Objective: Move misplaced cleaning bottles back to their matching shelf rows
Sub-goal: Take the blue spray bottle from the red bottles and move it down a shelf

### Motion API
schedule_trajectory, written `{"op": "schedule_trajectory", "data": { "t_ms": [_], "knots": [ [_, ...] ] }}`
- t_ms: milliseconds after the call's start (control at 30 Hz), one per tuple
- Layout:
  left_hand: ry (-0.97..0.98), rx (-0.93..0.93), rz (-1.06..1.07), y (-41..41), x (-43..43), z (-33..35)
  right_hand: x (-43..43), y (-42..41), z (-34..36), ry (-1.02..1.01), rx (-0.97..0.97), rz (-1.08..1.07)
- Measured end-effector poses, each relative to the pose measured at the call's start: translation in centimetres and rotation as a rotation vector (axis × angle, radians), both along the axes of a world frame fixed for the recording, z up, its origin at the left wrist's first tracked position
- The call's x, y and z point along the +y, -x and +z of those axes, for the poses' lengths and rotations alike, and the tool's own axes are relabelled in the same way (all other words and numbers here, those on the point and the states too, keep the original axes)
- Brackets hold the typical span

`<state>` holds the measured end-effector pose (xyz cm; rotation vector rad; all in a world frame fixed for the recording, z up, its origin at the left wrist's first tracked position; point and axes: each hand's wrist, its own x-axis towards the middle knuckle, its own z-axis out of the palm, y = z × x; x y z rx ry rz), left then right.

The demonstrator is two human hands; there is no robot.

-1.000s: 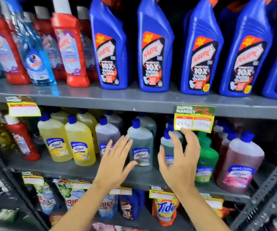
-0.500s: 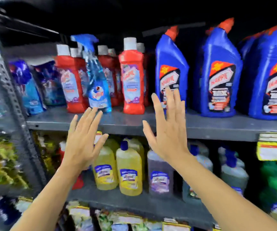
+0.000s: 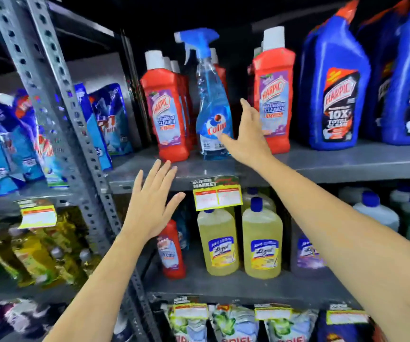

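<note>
A clear blue Colin spray bottle [image 3: 211, 112] with a blue trigger stands on the upper shelf [image 3: 322, 164] between rows of red Harpic bottles [image 3: 165, 112]. My right hand [image 3: 247, 134] is open beside the spray bottle's right side, thumb at its label, fingers apart. One red Harpic bottle [image 3: 172, 253] stands alone on the lower shelf to the left of the yellow Lizol bottles [image 3: 262, 240]. My left hand [image 3: 149, 206] is open, palm forward, in front of the shelf edge just above that red bottle, covering its top. Neither hand holds anything.
Large blue Harpic bottles [image 3: 334, 90] fill the upper shelf to the right. A perforated grey upright [image 3: 58, 114] divides this bay from blue refill pouches [image 3: 107, 119] on the left. Price tags [image 3: 217, 196] hang on the shelf edge. Detergent pouches [image 3: 236, 322] lie on the bottom shelf.
The view has shifted left and closer. My right hand has gone from in front of the blue Harpic bottle to beside the spray bottle. My left hand stays open, lower, by the shelf edge.
</note>
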<state>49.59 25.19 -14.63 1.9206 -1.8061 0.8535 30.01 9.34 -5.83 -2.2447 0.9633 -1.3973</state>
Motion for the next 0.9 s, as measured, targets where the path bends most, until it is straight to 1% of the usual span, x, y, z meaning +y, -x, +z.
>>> {"op": "schedule_trajectory", "data": {
  "t_ms": [100, 167, 267, 400, 633, 767, 900],
  "knots": [
    [0.041, 0.002, -0.033, -0.3, -0.3, -0.4, -0.9, -1.5, 1.4, -0.304, -0.155, 0.077],
    [0.064, -0.004, -0.047, -0.3, -0.4, -0.4, -1.6, -2.2, 2.0, -0.397, -0.196, 0.135],
    [0.100, 0.004, -0.081, -0.4, -0.4, -0.5, -2.1, -2.9, 2.5, -0.463, -0.181, 0.187],
    [0.137, 0.023, -0.097, -0.2, -0.5, -0.7, -2.4, -3.1, 2.6, -0.455, -0.205, 0.164],
    [0.152, 0.006, -0.112, -0.4, -0.4, -0.9, -1.1, -3.0, 1.7, -0.328, -0.282, 0.078],
    [0.127, -0.008, -0.111, -0.6, -0.2, -1.2, 0.8, -1.9, 1.8, -0.300, -0.378, 0.177],
    [0.131, 0.003, -0.116, -0.7, 0.7, -2.9, 4.6, -0.2, 1.7, -0.276, -0.413, 0.330]
  ]
}}
